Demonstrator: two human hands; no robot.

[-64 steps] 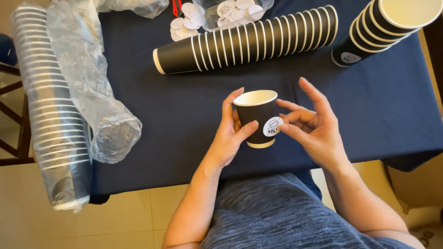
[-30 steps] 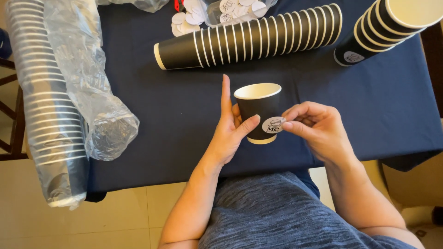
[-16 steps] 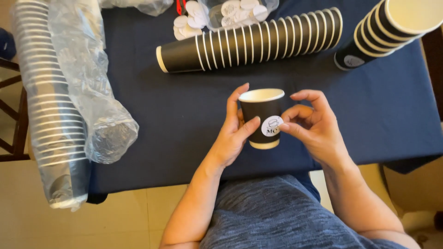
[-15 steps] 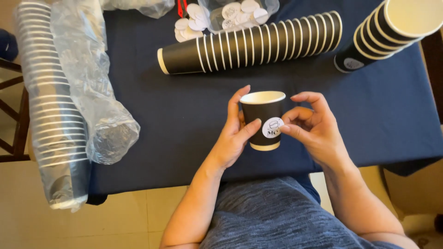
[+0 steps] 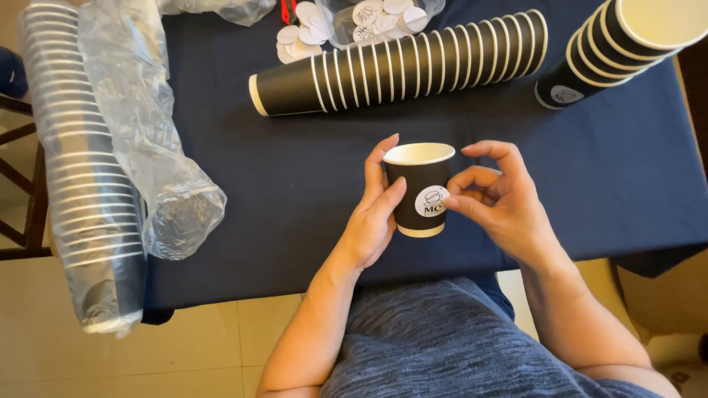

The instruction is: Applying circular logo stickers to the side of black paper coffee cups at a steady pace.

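Note:
A small black paper cup (image 5: 414, 177) with a white rim stands upright just above the dark blue table (image 5: 295, 184), near its front edge. My left hand (image 5: 372, 214) grips the cup's left side, thumb across the front. A round white sticker (image 5: 431, 200) with a dark print sits on the cup's front. My right hand (image 5: 494, 199) presses the sticker's right edge with the thumb tip, the other fingers curled above it.
A lying stack of black cups (image 5: 398, 63) spans the table's far middle. An upright stack of stickered cups (image 5: 612, 44) stands at the far right. Loose round stickers (image 5: 299, 37) lie at the back. A plastic-wrapped cup sleeve (image 5: 81, 169) and crumpled plastic (image 5: 147, 133) lie left.
My right hand has kept rubbing the sticker on the cup, its fingers opening and curling. The left hand's fingers have closed back around the cup, which shifted only slightly.

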